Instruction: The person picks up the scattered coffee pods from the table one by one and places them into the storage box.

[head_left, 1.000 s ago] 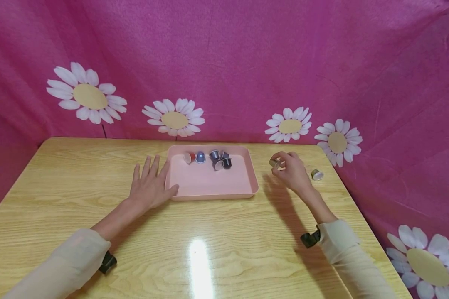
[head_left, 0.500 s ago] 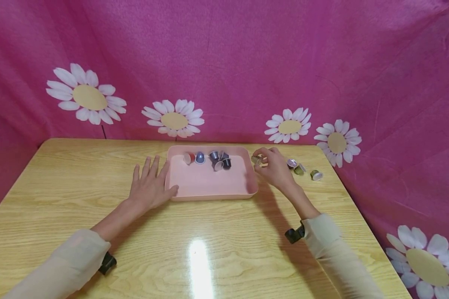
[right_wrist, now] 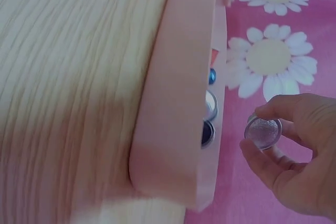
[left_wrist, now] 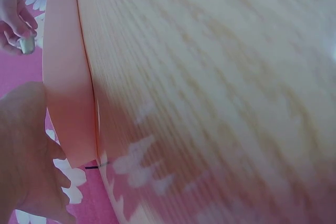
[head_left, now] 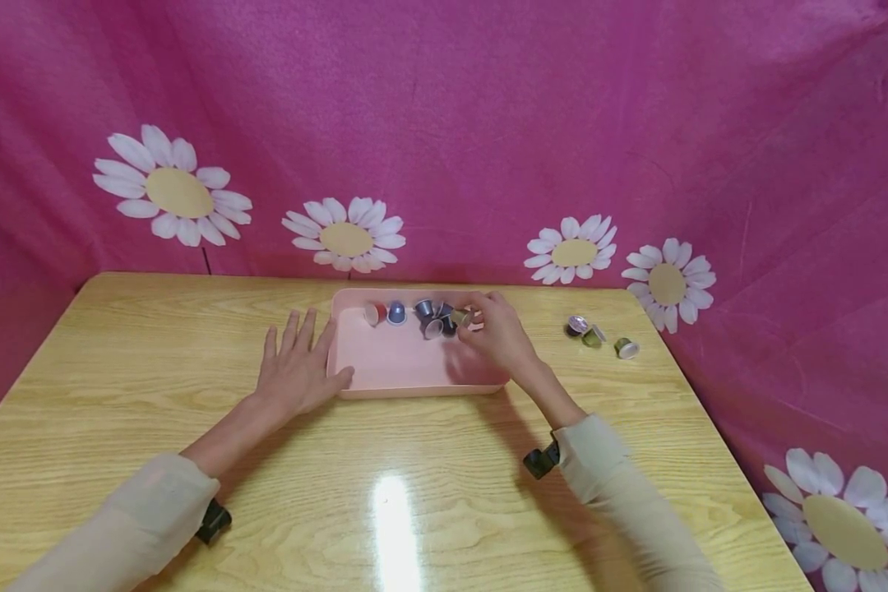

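Note:
My right hand [head_left: 500, 335] pinches a gold-green coffee capsule [head_left: 460, 317] over the right part of the pink tray [head_left: 385, 362]. In the right wrist view the capsule's silvery lid [right_wrist: 263, 132] faces the camera, between thumb and fingers above the tray's edge. My left hand [head_left: 296, 370] lies with fingers spread at the tray's left end, its thumb over the rim. Inside the tray are a red capsule [head_left: 374, 312], a blue capsule [head_left: 396, 312] and a cluster of dark capsules [head_left: 425, 309], partly hidden by the right hand.
To the right of the tray, a dark capsule [head_left: 575, 326] and two green ones lie on the wooden table [head_left: 281, 493]; the outer green capsule [head_left: 626, 349] is nearest the table's right edge. A pink curtain [head_left: 459, 148] with daisies hangs behind the table.
My right hand has carried the gold-green capsule leftward from the table's right side to over the tray, uncovering capsules on the table. The left hand has stayed in place.

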Motion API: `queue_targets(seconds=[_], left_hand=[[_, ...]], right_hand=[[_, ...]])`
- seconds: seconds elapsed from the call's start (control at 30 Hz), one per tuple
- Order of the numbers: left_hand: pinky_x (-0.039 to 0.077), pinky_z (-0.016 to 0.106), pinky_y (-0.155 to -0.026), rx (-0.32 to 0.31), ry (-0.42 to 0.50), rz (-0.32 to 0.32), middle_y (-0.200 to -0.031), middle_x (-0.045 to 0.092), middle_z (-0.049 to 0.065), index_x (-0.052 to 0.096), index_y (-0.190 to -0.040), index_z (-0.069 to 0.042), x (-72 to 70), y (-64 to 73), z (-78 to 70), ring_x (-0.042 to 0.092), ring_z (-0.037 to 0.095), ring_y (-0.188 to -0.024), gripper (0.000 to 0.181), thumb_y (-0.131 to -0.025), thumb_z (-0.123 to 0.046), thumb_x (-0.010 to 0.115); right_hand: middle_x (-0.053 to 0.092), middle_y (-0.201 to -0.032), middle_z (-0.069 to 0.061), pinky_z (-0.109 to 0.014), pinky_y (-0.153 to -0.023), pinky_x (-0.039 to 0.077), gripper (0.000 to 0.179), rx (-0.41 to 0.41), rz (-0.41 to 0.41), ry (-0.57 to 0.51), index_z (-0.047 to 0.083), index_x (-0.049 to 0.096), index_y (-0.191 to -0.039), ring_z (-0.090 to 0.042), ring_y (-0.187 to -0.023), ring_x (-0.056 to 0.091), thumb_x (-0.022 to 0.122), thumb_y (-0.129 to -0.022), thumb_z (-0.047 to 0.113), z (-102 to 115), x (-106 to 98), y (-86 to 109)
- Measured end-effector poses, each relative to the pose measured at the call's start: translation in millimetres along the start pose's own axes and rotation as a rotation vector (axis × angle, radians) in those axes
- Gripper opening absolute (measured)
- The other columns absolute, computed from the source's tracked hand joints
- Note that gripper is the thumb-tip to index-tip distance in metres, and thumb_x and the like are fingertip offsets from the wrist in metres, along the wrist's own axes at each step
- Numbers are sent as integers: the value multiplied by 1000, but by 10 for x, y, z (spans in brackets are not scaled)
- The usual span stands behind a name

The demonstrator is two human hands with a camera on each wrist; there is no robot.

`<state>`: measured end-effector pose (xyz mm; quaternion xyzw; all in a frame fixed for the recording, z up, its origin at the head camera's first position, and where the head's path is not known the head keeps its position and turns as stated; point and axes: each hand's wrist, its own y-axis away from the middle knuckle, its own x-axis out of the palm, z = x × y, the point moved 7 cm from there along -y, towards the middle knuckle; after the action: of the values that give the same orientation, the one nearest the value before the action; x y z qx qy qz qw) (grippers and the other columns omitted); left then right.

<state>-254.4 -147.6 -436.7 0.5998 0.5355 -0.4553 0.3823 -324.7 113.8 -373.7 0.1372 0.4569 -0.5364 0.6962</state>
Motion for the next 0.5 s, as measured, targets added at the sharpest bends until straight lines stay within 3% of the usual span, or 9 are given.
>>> queue_targets(seconds=[0.2,0.37,0.5], left_hand=[[-2,65,-113,-4,-3,-1,-161,11,29,25,-157,-2,13,-6,6,0,47,-148,88,-91,-50,58],[-2,65,-113,-3,-2,-10,-161,12,28,26,-157,-2,3,-8,10,1,46,-148,87,-91,-50,58],[-3,65,-113,0,-2,-5,-162,11,28,24,-158,-2,10,-10,21,0,46,-148,88,-92,-50,57]], right_hand=[[64,-102,-16,-38,-83,52,32,-72,-3,-14,-1,69,-108,-30,-96,62,71,-77,-3,114,190,-66],[71,-88,-8,-39,-87,45,20,-200,-51,119,2,74,-94,-27,-88,63,79,-75,3,235,280,-121],[69,-97,-6,-33,-82,47,18,-143,-3,156,5,75,-97,-22,-87,62,79,-79,8,238,368,-149]])
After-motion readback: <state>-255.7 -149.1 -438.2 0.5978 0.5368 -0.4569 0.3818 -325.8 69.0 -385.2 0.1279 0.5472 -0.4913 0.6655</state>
